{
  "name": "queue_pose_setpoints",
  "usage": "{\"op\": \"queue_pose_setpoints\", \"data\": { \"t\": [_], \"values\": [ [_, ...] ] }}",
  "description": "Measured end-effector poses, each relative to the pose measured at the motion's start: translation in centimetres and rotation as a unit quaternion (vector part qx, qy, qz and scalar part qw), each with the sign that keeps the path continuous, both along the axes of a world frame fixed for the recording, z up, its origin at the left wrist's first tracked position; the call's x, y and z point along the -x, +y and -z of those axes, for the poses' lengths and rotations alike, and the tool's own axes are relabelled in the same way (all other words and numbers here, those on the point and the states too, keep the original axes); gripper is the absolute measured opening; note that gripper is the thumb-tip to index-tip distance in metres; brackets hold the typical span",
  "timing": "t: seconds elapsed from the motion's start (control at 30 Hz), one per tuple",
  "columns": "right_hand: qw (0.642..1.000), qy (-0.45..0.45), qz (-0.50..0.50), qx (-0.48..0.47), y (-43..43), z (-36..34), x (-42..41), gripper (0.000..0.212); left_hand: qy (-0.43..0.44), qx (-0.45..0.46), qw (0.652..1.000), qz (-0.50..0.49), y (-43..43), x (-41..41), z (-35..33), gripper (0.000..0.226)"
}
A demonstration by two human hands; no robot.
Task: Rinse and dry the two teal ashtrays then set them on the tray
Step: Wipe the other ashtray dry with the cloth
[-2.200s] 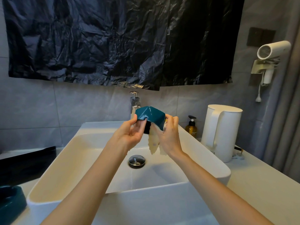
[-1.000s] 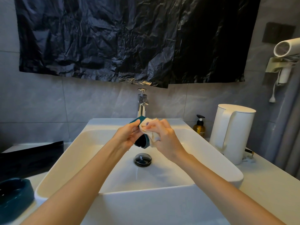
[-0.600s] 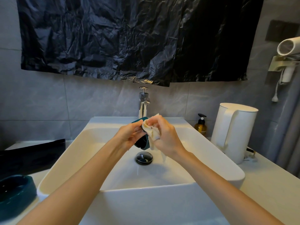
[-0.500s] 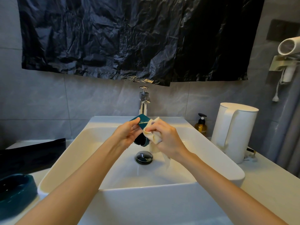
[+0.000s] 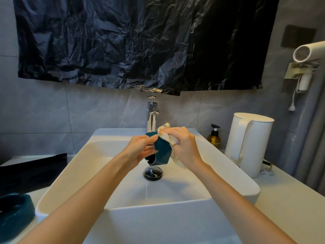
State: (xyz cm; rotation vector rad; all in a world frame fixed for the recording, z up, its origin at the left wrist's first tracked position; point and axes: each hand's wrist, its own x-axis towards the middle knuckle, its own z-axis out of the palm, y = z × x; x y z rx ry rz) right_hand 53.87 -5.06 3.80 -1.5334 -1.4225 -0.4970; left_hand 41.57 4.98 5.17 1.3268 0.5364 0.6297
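See only part of the held ashtray (image 5: 162, 153) behind cloth (image 5: 164, 132) and left hand (image 5: 140, 148); lose second ashtray (image 5: 17, 213) and hair dryer (image 5: 309, 51) at picture edges; cannot read bottle (image 5: 213, 140) label

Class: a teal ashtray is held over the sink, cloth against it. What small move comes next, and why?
Probably turn the ashtray in the left hand so the cloth in the right hand reaches another face; it touches only the upper right edge.
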Motion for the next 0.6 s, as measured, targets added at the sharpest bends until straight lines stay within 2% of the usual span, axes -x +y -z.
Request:
{"op": "queue_pose_setpoints", "data": {
  "t": [0.2, 0.37, 0.5, 0.6],
  "values": [
    [0.986, -0.153, -0.031, 0.051, -0.9, 0.8, 0.1, 0.043, -0.019, 0.042, 0.999, -0.017, 0.4, 0.2, -0.1, 0.029],
    [0.999, -0.048, 0.014, 0.003, 0.4, 0.1, 0.4, 0.037, -0.006, 0.011, 1.0, 0.003, -0.2, 0.2, -0.1, 0.011],
    [0.997, -0.072, -0.027, 0.013, -0.4, 0.7, 0.0, 0.034, 0.002, -0.019, 1.0, 0.007, -0.1, 0.1, 0.0, 0.012],
    [0.999, -0.048, -0.002, 0.01, -0.3, 0.4, -0.3, 0.032, 0.012, -0.064, 0.997, 0.033, -0.1, 0.0, 0.3, 0.017]
  ]
}}
